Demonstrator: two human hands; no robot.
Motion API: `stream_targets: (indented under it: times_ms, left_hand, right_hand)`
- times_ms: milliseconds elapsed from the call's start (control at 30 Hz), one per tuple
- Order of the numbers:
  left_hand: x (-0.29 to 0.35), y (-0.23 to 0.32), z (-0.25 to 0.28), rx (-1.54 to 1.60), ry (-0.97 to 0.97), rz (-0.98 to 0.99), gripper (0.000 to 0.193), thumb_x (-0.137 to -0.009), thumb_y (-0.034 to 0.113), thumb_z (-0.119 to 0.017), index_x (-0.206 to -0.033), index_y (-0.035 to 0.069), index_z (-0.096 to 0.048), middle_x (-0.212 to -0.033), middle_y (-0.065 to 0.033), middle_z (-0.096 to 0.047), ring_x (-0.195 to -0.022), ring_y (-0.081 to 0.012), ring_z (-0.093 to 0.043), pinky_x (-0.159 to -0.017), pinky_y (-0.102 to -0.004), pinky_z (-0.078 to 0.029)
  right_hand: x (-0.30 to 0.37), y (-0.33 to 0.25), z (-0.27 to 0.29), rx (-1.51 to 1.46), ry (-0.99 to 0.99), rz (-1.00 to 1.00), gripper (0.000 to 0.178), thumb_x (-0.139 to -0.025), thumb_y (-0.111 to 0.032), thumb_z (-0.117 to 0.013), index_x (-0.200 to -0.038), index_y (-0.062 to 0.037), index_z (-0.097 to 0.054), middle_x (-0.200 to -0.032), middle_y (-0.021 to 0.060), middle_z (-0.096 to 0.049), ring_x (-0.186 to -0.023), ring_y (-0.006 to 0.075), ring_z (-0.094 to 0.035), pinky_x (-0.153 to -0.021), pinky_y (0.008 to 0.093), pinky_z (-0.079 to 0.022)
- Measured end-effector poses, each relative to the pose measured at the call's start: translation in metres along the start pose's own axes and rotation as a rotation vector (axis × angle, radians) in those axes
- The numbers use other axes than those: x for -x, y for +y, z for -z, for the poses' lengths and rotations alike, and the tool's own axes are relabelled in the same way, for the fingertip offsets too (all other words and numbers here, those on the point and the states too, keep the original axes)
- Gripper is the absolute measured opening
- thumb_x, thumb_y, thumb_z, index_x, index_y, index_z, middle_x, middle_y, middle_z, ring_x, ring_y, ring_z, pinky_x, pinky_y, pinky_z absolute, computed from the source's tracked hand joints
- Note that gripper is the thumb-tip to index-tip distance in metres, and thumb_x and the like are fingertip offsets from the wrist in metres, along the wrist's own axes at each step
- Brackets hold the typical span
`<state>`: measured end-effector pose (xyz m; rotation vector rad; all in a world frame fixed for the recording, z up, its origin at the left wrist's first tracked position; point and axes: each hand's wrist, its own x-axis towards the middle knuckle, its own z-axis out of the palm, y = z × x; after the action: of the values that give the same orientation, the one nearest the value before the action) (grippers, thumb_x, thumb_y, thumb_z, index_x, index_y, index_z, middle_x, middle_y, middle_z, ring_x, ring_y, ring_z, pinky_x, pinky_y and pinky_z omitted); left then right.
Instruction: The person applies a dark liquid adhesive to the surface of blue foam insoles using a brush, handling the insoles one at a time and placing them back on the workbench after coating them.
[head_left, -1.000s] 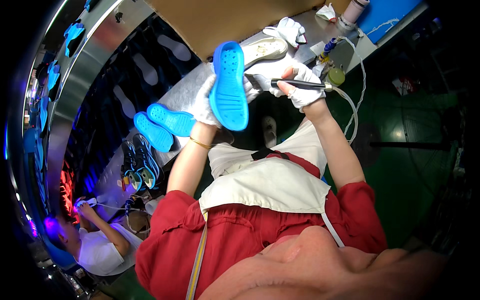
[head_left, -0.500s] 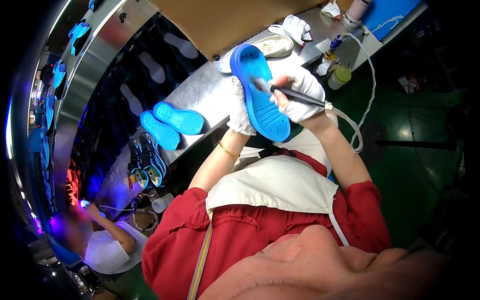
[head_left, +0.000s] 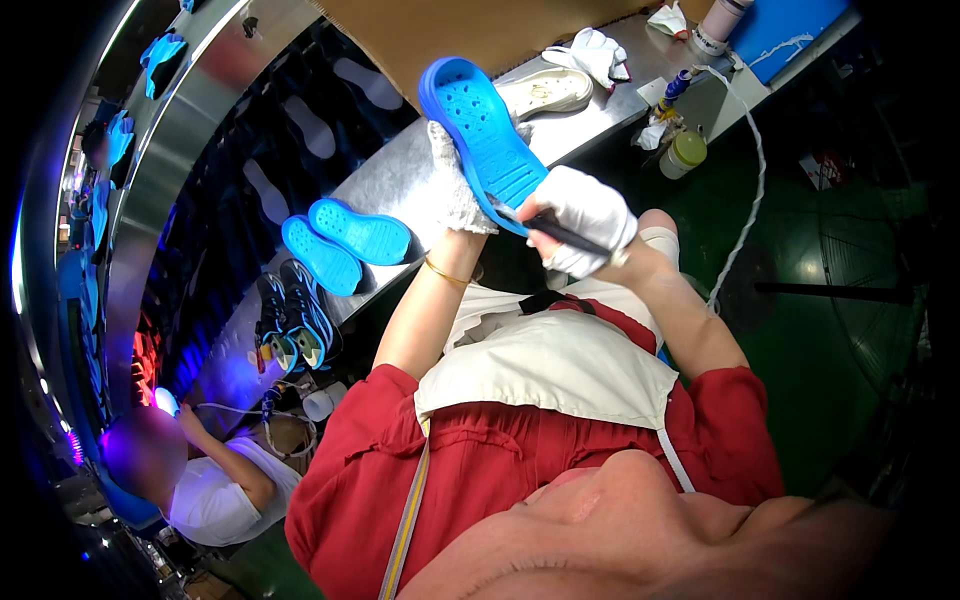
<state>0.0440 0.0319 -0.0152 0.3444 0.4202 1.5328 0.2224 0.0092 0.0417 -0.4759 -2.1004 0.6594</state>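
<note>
Blue sole (head_left: 485, 125) — held aloft across the near edge of the table (head_left: 395, 170). Left hand (head_left: 456, 185) grips its side, fingers mostly hidden behind; right hand (head_left: 585, 215) pinches a black-handled brush (head_left: 572, 237) at the heel rim. Advisable: steady sole, light even strokes. Count: one held sole, one brush, two loose soles (head_left: 360, 232) near that edge, two dark sneakers (head_left: 306, 315), one cream shoe (head_left: 548, 92) showing.
</note>
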Motion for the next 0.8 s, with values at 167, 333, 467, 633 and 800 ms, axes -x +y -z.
stream_targets:
  times_ms: [167, 333, 467, 633, 800]
  left_hand:
    - [0.003, 0.014, -0.009, 0.067, -0.044, 0.046, 0.076, -0.085, 0.067, -0.045, -0.132, 0.007, -0.045, -0.116, -0.0160, -0.060, -0.102, -0.0324, -0.059, -0.093, -0.0487, -0.047]
    - [0.001, 0.025, -0.013, 0.156, -0.117, 0.119, 0.076, -0.084, 0.067, -0.046, -0.132, 0.007, -0.045, -0.116, -0.0162, -0.060, -0.102, -0.0341, -0.059, -0.094, -0.0513, -0.046]
    - [0.010, 0.016, -0.028, 0.250, -0.151, 0.083, 0.083, -0.084, 0.070, -0.042, -0.137, 0.008, -0.038, -0.127, -0.0164, -0.053, -0.113, -0.0375, -0.053, -0.098, -0.0509, -0.043]
    - [0.011, -0.006, -0.008, 0.390, -0.284, 0.148, 0.089, -0.083, 0.076, -0.030, -0.143, 0.009, -0.030, -0.136, -0.0174, -0.045, -0.118, -0.0369, -0.050, -0.099, -0.0479, -0.043]
    - [-0.003, -0.010, 0.013, 0.064, -0.152, 0.050, 0.084, -0.084, 0.072, -0.035, -0.139, 0.009, -0.037, -0.131, -0.0158, -0.051, -0.115, -0.0318, -0.053, -0.097, -0.0479, -0.045]
  right_hand:
    - [-0.002, 0.001, 0.010, -0.172, 0.067, -0.179, 0.016, -0.075, 0.005, -0.068, -0.086, -0.0035, -0.060, -0.081, 0.0058, -0.061, -0.071, 0.0127, -0.062, -0.065, 0.0259, -0.051]
    - [-0.010, -0.015, 0.006, -0.465, -0.094, -0.303, 0.007, -0.081, 0.003, -0.064, -0.086, -0.0004, -0.059, -0.079, 0.0075, -0.063, -0.067, 0.0133, -0.063, -0.064, 0.0245, -0.051]
    - [-0.008, 0.008, 0.018, -0.473, 0.077, -0.518, 0.004, -0.087, 0.000, -0.060, -0.090, 0.0006, -0.059, -0.080, 0.0061, -0.063, -0.071, 0.0117, -0.064, -0.066, 0.0237, -0.051]
    - [-0.004, 0.002, 0.011, -0.474, 0.153, -0.350, 0.007, -0.085, 0.005, -0.059, -0.090, -0.0002, -0.058, -0.087, 0.0073, -0.061, -0.075, 0.0119, -0.063, -0.069, 0.0241, -0.051]
    - [0.003, -0.012, -0.015, -0.726, 0.132, -0.446, 0.007, -0.082, 0.004, -0.063, -0.084, -0.0004, -0.058, -0.075, 0.0071, -0.062, -0.066, 0.0126, -0.063, -0.064, 0.0244, -0.052]
